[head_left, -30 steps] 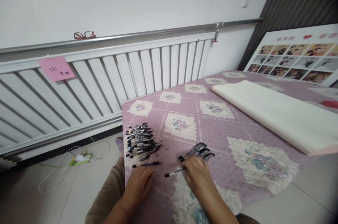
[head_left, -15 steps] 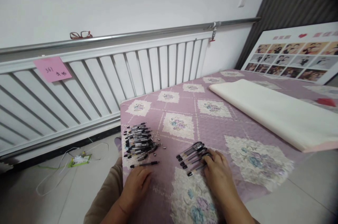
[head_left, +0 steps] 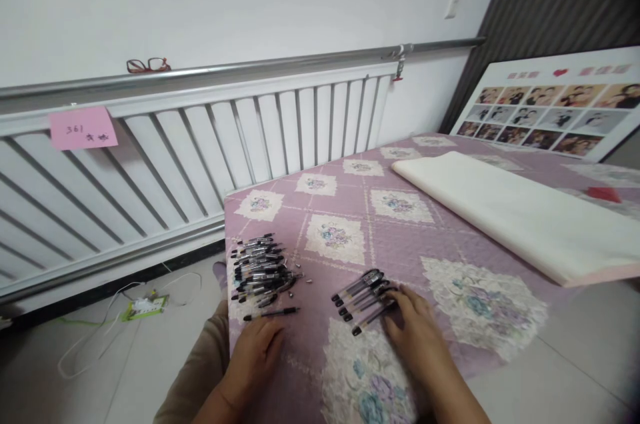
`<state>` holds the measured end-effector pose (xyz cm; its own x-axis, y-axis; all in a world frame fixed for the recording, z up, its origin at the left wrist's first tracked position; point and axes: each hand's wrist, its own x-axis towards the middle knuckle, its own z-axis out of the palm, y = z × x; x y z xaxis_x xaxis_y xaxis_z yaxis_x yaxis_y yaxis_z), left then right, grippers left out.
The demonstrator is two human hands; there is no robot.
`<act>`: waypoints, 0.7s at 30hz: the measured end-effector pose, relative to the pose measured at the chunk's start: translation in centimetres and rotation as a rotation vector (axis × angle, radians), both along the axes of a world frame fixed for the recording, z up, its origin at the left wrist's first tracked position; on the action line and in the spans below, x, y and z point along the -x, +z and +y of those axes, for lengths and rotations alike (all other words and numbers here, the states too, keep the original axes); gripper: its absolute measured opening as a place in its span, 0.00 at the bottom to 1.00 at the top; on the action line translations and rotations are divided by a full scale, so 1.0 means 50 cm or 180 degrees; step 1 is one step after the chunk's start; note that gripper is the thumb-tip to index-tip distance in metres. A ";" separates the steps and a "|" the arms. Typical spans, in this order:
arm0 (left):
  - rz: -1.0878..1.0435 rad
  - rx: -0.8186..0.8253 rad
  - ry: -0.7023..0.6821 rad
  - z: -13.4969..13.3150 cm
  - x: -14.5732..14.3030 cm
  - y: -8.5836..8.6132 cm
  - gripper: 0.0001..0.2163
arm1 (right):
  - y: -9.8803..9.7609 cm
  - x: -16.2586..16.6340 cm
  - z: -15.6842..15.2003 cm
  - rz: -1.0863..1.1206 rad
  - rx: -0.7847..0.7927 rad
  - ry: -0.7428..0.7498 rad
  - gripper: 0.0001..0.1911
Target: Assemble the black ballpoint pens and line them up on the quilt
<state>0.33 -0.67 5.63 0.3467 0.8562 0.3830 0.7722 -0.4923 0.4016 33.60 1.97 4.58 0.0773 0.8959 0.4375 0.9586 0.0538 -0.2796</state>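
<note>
A heap of black-capped clear pens (head_left: 260, 267) lies near the left corner of a purple quilted cover (head_left: 400, 237). One single pen (head_left: 273, 312) lies just below the heap. My left hand (head_left: 255, 357) rests on the cover right behind that pen, fingers loosely curled, holding nothing I can see. A small row of several pens (head_left: 365, 294) lies further right. My right hand (head_left: 417, 331) lies flat with fingertips touching the near end of that row.
A folded cream cloth (head_left: 505, 211) lies across the far right of the cover. A white slatted radiator (head_left: 200, 144) runs along the wall, with red glasses (head_left: 147, 65) and a pink note (head_left: 83, 127) on it. A photo board (head_left: 545, 117) leans at the back right. Cables (head_left: 125, 317) lie on the floor.
My right hand carried a loose pen from the middle of the cover to the right and set it at the near side of the small row. The left hand stayed in place.
</note>
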 end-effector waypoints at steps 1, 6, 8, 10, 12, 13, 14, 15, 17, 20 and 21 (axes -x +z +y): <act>-0.0013 -0.0021 0.0001 0.000 0.000 0.001 0.08 | 0.000 -0.007 -0.003 0.0035 0.0107 -0.0074 0.21; 0.0013 0.0044 -0.0010 0.000 -0.001 0.004 0.09 | 0.016 -0.010 -0.014 0.0169 0.0690 -0.0293 0.30; 0.0024 0.0061 -0.0035 0.001 0.000 0.003 0.09 | 0.028 0.002 -0.017 0.0185 0.0897 -0.0400 0.30; 0.0005 0.0065 -0.0033 0.001 0.000 0.000 0.09 | 0.040 0.015 -0.019 0.0166 0.1052 -0.0519 0.29; -0.0021 0.0088 -0.0012 0.001 0.001 -0.001 0.08 | 0.050 0.026 -0.018 0.0128 0.1127 -0.0591 0.29; -0.0023 0.0114 -0.0007 0.001 0.001 -0.002 0.08 | 0.054 0.029 -0.018 0.0111 0.1145 -0.0609 0.28; -0.0017 0.0140 -0.0005 0.001 0.002 -0.003 0.08 | 0.056 0.032 -0.017 0.0098 0.1158 -0.0623 0.28; -0.0010 0.0151 -0.0002 0.001 0.002 -0.003 0.08 | 0.058 0.034 -0.016 0.0090 0.1171 -0.0637 0.28; 0.0008 0.0152 -0.0001 0.001 0.003 -0.005 0.08 | 0.059 0.037 -0.015 0.0083 0.1193 -0.0657 0.28; 0.0004 0.0138 0.0027 0.003 0.005 -0.008 0.08 | 0.056 0.038 -0.013 0.0101 0.1142 -0.0680 0.28; -0.0010 0.0125 0.0044 0.003 0.006 -0.008 0.08 | 0.055 0.038 -0.012 0.0107 0.1077 -0.0694 0.29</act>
<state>0.02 -0.50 5.21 0.3336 0.8753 0.3501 0.7775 -0.4655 0.4229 31.73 1.35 7.32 0.2907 0.9499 0.1148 0.9274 -0.2503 -0.2780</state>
